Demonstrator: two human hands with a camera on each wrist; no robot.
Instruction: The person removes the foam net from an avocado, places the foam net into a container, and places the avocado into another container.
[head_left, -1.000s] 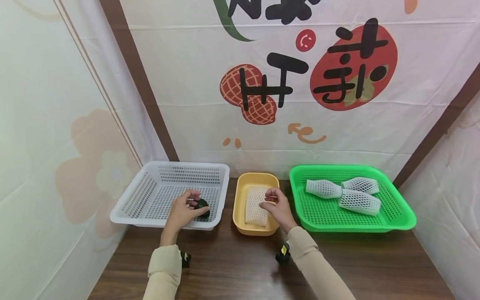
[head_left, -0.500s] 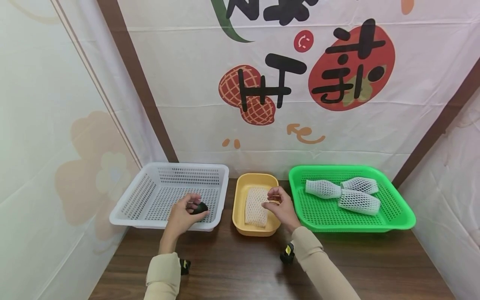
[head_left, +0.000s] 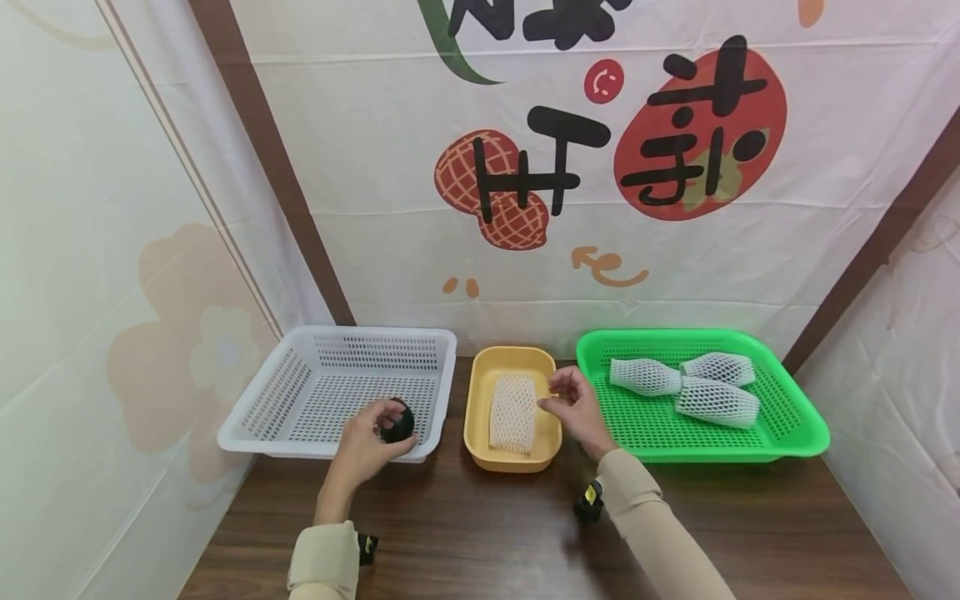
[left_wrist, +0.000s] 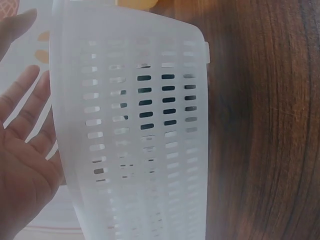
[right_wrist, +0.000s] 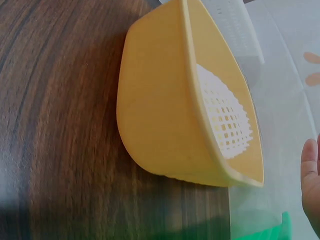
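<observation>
Under my left hand (head_left: pixel 367 442), in the near right corner of the white basket (head_left: pixel 255 433), sits a dark green, rounded fruit (head_left: pixel 399 425), perhaps an avocado. Through the slots of the basket wall (left_wrist: pixel 110 150) the left wrist view shows the dark fruit (left_wrist: pixel 145 102) low down. There, my left hand (left_wrist: pixel 25 155) is above the rim with fingers extended, apart from the fruit. My right hand (head_left: pixel 582 412) hovers by the right rim of the yellow tray (head_left: pixel 474 446), fingers loosely bent and holding nothing. A flat white foam fruit net (head_left: pixel 512 412) lies in that tray.
To the right stands a green basket (head_left: pixel 622 433) with three foam nets (head_left: pixel 717 402) inside; whether they hold anything is unclear. All containers stand on a dark wooden table (head_left: pixel 465 533), close to a printed cloth wall (head_left: pixel 375 250) behind.
My right hand has drawn rightward, from above the foam net to the yellow tray's right edge. My left hand has shifted slightly back and left; the dark fruit has turned a little beneath it.
</observation>
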